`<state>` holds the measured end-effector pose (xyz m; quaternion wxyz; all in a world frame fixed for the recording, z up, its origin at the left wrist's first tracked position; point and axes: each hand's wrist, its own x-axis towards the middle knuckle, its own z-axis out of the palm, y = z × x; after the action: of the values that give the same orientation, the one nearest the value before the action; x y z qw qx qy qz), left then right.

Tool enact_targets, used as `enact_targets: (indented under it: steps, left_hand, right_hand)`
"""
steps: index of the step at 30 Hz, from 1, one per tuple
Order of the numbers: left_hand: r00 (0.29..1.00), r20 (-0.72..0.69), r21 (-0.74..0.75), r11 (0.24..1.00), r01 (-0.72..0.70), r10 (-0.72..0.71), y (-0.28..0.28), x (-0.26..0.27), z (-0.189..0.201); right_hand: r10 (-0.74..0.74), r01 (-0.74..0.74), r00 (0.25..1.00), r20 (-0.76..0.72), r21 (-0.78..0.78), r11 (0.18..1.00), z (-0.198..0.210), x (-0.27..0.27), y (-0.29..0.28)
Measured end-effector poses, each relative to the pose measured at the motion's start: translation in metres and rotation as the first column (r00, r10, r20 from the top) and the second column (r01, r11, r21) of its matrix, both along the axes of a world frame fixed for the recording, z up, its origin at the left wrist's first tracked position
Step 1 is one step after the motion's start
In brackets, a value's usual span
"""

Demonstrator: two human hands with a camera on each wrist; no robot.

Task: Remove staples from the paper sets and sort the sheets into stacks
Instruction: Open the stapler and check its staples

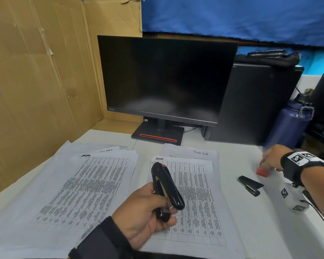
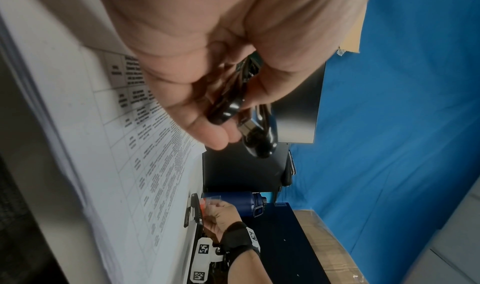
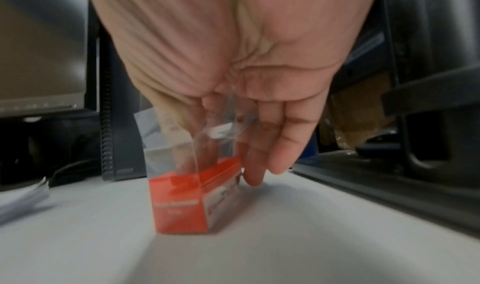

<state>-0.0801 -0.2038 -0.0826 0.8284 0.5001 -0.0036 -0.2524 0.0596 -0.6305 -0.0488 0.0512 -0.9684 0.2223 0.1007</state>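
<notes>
My left hand (image 1: pixel 153 212) grips a large black stapler (image 1: pixel 166 186) and holds it tilted above the middle paper set (image 1: pixel 200 193). In the left wrist view the stapler (image 2: pixel 259 136) lies between thumb and curled fingers (image 2: pixel 207 128). A wider pile of printed sheets (image 1: pixel 82 184) lies to the left. Far right, my right hand (image 1: pixel 269 159) pinches a small box (image 1: pixel 262 171) with a red base and clear top, which stands on the table. The right wrist view shows this box (image 3: pixel 187 202) between the thumb and the fingers (image 3: pixel 272 144). A small black stapler (image 1: pixel 250 185) lies beside it.
A dark monitor (image 1: pixel 166 77) stands behind the papers, with a black computer tower (image 1: pixel 254 105) and a blue bottle (image 1: pixel 290 126) to its right. A cardboard wall (image 1: pixel 36 81) closes off the left side. The white table (image 1: pixel 251 221) shows bare at the front right.
</notes>
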Motion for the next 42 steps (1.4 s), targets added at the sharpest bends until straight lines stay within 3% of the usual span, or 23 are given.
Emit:
enact_targets:
  steps: [2, 5, 11, 15, 18, 24, 34, 42]
  left_hand:
    - [1.0, -0.002, 0.005, 1.0, -0.001, 0.001, 0.0, 0.0, -0.001]
    - [1.0, -0.006, 0.003, 1.0, 0.003, -0.003, -0.002, 0.0, -0.002]
    - [1.0, -0.01, 0.007, 1.0, 0.002, -0.002, -0.002, -0.001, -0.002]
    - [1.0, -0.006, 0.004, 1.0, 0.008, -0.008, -0.003, -0.001, -0.002]
    - [1.0, -0.001, 0.01, 1.0, 0.016, -0.016, -0.003, -0.002, -0.004]
    - [1.0, -0.008, 0.02, 1.0, 0.018, -0.018, -0.005, -0.003, -0.003]
    - [1.0, -0.006, 0.022, 0.999, 0.023, -0.022, -0.005, -0.004, -0.002]
    - [1.0, -0.011, 0.041, 0.999, 0.017, -0.017, -0.006, -0.007, -0.001]
  right_hand:
    - [0.044, -0.043, 0.999, -0.029, 0.022, 0.999, -0.009, 0.001, -0.006]
    - [-0.048, 0.029, 0.994, 0.098, 0.192, 0.981, -0.013, -0.002, -0.015]
    - [-0.142, 0.076, 0.979, 0.145, 0.385, 0.92, -0.014, -0.008, -0.022]
    - [-0.093, 0.052, 0.988, 0.12, 0.311, 0.949, -0.012, -0.009, -0.021]
    - [-0.028, 0.022, 0.999, 0.04, 0.14, 0.99, -0.004, -0.01, -0.016]
    - [0.005, -0.004, 1.0, 0.011, -0.063, 0.998, 0.006, -0.021, 0.016]
    - [0.087, -0.083, 0.994, 0.065, -0.048, 0.995, -0.01, -0.009, -0.006]
    - [0.021, -0.028, 0.993, 0.112, 0.057, 0.998, 0.002, -0.008, -0.024]
